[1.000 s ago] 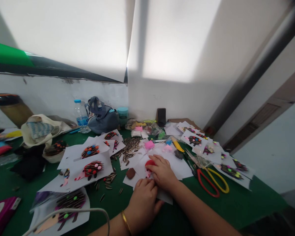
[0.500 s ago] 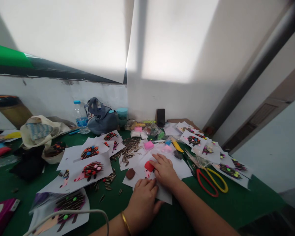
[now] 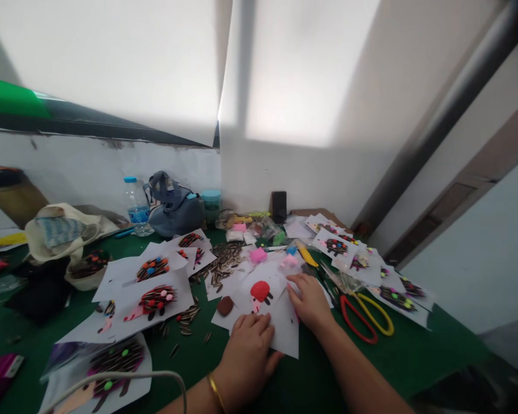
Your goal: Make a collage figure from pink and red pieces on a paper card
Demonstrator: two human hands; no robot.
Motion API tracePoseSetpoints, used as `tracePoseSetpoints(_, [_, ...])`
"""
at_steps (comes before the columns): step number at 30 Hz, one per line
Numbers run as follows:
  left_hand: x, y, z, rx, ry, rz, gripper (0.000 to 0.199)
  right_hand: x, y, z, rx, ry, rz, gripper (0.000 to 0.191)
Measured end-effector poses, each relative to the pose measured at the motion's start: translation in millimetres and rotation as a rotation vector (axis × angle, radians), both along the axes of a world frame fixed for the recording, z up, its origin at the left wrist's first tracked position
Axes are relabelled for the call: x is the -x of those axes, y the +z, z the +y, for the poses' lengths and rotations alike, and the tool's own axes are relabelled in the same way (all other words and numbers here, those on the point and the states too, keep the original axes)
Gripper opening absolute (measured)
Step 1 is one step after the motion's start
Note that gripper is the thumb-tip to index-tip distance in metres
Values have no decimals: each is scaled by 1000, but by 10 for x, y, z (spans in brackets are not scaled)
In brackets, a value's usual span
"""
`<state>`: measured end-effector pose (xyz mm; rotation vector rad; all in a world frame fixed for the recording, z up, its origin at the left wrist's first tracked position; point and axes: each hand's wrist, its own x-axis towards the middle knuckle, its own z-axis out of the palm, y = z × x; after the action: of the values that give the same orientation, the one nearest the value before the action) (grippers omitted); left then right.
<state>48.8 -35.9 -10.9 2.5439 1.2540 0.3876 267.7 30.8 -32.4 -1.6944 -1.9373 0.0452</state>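
Observation:
A white sheet (image 3: pixel 280 330) lies in front of me, bearing a red clay shape (image 3: pixel 259 291) with small dark feet and a pink part below it. My left hand (image 3: pixel 248 351) grips the sheet's near edge, fingers on top and thumb toward the underside. Over the sheet's right side rests my right hand (image 3: pixel 308 299), its fingers apart and holding nothing I can see. A brown clay lump (image 3: pixel 225 306) sits left of the red shape. Pink clay (image 3: pixel 258 255) and sunflower seeds (image 3: pixel 227 261) are behind.
Papers with seed-covered hedgehogs lie left (image 3: pixel 157 299) and right (image 3: pixel 336 246). Red-and-yellow-handled scissors (image 3: pixel 358 319) and a yellow cutter (image 3: pixel 307 255) are right of my hands. A bottle (image 3: pixel 138 210), a blue bag (image 3: pixel 176 213) and a phone (image 3: pixel 279 207) stand along the wall. A cable (image 3: pixel 155 374) arcs at front left.
My right hand has moved off the red shape to the right, leaving it uncovered. My left hand remains at the sheet's near edge. The view has shifted slightly.

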Motion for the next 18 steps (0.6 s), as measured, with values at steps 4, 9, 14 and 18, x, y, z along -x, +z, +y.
tracePoseSetpoints(4, [1,-13,13,-5,-3,4,39,-59,0,-73,33,-21,19,24])
tracePoseSetpoints(9, [1,-18,13,-22,-1,-6,40,38,36,-150,17,86,-17,26])
tracePoseSetpoints(14, [-3,-42,8,-38,0,-9,40,243,105,-223,-1,223,-85,30])
tracePoseSetpoints(18, [-13,-40,14,-36,-2,-5,41,298,100,-225,-9,233,-130,30])
